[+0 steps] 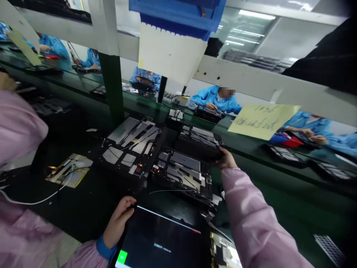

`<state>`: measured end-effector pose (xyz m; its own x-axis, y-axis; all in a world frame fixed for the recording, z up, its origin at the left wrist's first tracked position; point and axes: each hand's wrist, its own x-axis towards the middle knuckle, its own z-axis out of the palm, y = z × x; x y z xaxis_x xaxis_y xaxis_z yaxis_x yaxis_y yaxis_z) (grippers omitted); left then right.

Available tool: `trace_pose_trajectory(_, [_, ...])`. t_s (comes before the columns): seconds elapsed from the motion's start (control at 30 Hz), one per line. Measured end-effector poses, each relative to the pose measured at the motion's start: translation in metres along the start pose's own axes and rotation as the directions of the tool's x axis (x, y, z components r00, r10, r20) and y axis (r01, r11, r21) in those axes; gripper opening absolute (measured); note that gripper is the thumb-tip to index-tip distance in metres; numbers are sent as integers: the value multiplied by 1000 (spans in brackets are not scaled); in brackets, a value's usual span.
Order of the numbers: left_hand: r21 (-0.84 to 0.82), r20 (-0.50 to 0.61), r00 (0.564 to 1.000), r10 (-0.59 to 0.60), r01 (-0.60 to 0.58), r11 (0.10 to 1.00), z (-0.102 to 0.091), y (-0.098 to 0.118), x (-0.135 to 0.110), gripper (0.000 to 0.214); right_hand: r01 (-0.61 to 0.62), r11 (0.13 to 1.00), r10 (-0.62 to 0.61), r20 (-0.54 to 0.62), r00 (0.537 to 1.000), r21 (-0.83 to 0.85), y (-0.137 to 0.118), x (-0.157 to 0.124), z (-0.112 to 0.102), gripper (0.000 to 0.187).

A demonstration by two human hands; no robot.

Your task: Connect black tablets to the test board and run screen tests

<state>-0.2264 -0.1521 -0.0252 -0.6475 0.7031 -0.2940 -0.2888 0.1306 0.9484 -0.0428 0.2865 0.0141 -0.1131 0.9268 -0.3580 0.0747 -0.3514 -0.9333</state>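
Fingers of left hand (119, 220) curled, thumb against them, pinching far-left corner of lit tablet (167, 242) at near edge. Fingers of right hand (227, 160) closed on right edge of opened chassis (199, 146), farther off. Bare back panel (131, 147) just left, on green bench (279, 193).

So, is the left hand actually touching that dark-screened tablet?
Touching: in the head view the left hand curls its fingers over the upper left corner of the tablet.
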Motion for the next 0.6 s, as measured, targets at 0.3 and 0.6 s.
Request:
trace_pose_trajectory(0.3, [-16,15,1000,-14,14,1000,-4,-4,2,35,-201,958,213,-39,976,202,-9,-2,14,17])
trace_pose_trajectory(0.6, [-26,-3,999,-45,45,999,-5,-7,4,42,-195,973,186,80,979,126,-14,6,25,25])
